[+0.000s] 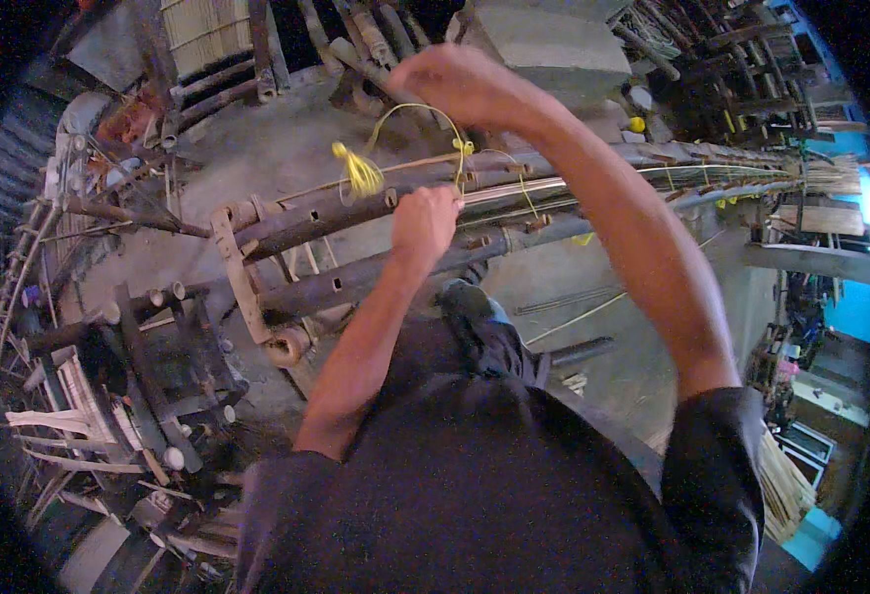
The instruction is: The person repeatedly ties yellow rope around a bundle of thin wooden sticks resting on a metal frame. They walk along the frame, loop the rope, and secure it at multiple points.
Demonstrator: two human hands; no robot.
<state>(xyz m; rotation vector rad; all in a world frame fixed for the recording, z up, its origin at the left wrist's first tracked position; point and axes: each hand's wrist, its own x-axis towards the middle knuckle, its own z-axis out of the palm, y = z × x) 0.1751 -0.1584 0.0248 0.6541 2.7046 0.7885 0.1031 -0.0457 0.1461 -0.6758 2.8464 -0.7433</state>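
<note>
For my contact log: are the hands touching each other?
No; the left hand is over the pole frame, apart from the right hand.

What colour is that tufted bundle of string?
The tufted string bundle is yellow, clearest in the head view.

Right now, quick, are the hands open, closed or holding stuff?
Left hand: closed, at the yellow string; its exact hold is hidden.
Right hand: too blurred to tell open, closed or holding.
</note>
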